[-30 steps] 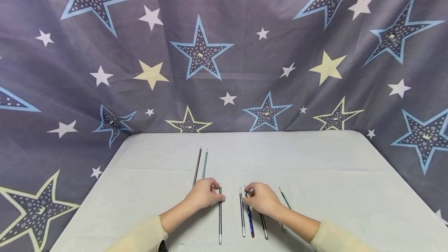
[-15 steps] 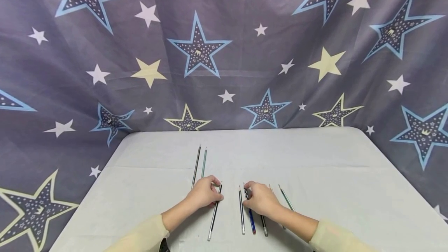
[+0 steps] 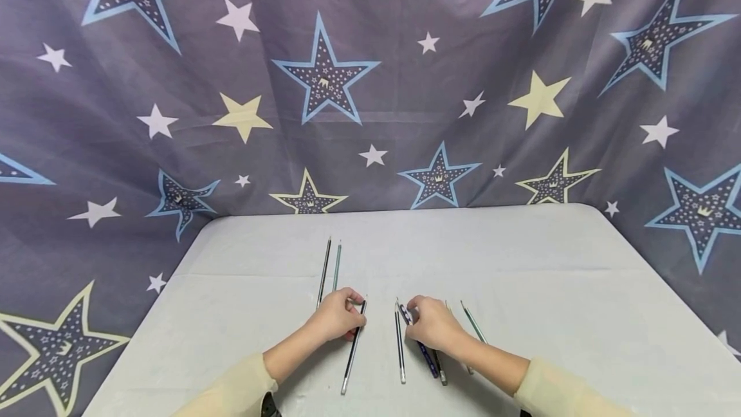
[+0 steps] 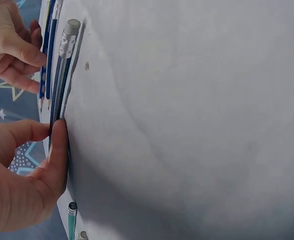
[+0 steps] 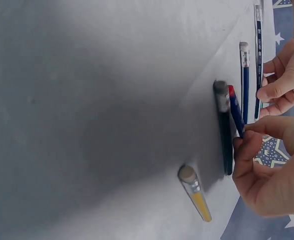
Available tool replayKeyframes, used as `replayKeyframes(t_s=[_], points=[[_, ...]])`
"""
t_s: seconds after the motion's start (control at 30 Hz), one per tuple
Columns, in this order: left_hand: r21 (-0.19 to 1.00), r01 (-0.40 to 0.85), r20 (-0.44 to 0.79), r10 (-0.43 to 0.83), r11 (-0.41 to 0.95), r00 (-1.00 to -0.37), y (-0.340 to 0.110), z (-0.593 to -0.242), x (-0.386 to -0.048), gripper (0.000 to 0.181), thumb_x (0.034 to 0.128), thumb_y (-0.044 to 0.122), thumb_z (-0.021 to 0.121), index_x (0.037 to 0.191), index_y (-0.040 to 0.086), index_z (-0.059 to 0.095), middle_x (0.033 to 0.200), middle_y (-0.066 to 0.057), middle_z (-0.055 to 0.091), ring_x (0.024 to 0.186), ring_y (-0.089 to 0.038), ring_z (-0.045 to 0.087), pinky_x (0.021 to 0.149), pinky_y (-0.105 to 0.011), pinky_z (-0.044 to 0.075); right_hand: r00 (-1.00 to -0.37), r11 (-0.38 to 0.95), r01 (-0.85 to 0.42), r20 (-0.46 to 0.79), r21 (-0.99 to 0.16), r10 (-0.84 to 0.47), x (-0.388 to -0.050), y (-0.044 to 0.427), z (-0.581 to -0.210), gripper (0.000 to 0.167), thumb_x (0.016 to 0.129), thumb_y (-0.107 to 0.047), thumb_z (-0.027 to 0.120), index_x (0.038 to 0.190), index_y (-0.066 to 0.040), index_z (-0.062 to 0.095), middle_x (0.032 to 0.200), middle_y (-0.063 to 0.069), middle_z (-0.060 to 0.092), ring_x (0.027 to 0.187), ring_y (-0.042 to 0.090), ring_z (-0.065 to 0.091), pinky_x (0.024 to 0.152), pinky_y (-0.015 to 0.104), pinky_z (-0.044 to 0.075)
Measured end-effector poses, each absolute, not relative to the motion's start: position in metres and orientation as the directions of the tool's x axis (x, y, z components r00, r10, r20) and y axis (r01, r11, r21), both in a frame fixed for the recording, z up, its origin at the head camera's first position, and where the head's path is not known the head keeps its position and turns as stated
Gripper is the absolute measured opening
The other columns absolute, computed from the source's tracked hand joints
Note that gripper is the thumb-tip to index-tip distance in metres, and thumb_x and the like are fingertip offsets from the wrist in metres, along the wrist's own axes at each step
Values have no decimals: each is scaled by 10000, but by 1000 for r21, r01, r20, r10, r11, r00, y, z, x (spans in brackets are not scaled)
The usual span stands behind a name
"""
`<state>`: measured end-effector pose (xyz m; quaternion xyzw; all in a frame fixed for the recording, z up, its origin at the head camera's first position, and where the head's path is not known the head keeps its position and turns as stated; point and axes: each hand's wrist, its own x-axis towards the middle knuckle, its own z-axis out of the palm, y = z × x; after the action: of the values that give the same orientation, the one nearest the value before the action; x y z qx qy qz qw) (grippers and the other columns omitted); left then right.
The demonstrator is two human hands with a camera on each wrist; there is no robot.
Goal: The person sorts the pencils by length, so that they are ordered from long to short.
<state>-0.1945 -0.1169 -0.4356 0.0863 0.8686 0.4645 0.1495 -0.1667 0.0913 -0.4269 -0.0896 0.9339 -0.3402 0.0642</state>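
Observation:
Between thumb and fingers, my left hand [image 3: 340,315] pinches a dark striped pencil [image 3: 350,365] near its sharpened tip; its pale eraser end [image 4: 69,37] slants toward me. My right hand [image 3: 433,324] pinches a blue pencil [image 3: 428,359], whose red end [image 5: 232,91] shows in the right wrist view. Just left of that hand lies another dark blue pencil [image 3: 400,346] with a white eraser. A dark pencil [image 5: 223,130] with a grey eraser lies beside the blue one, partly hidden by the right hand in the head view.
Behind the left hand lie a black pencil [image 3: 325,272] and a teal pencil [image 3: 338,266]. A green pencil [image 3: 474,322] lies beyond the right wrist, and a yellow one [image 5: 199,204] appears in the right wrist view. Starred cloth [image 3: 370,114] hangs behind the white table [image 3: 550,262].
The left-hand pencil has swung from straight to slanted, its eraser end moving left. The blue pencil has tilted in the right hand, its red end shifting right toward the dark pencil.

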Motion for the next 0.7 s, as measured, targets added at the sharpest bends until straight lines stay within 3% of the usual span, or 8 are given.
replayKeyframes(t_s=[0.17,0.33,0.43,0.7], points=[[846,-1,-182,288,534,-940,-118,-435,-193,343,764,8,621,1093,-61,555,707,-51,604,513,-101,561,473,-265,573,-973,675,-60,-108,-736,-204,-167,94,-426,336,737,-32,666,1054,68,614,792,72,623,586,125,547,470,226,481],[866,-38,-201,278,498,-939,-117,-436,-192,350,779,40,628,1117,-21,563,734,-43,593,522,-108,553,459,-286,574,-970,580,0,-140,-814,-198,-168,94,-426,272,796,-67,639,1047,32,605,733,32,557,461,88,470,378,185,430],[878,-76,-224,266,472,-937,-115,-436,-192,355,792,62,630,1138,14,564,761,-37,590,537,-110,548,459,-299,576,-968,519,18,-144,-855,-204,-169,94,-428,243,812,-72,625,1038,15,597,697,11,536,446,85,444,391,182,410],[925,-174,-261,232,339,-937,-110,-431,-194,391,813,63,632,1192,27,541,835,-48,579,619,-123,558,499,-337,595,-963,352,115,-191,-929,-190,-171,93,-430,255,826,-39,631,1062,39,577,740,44,562,585,129,553,548,304,582]])
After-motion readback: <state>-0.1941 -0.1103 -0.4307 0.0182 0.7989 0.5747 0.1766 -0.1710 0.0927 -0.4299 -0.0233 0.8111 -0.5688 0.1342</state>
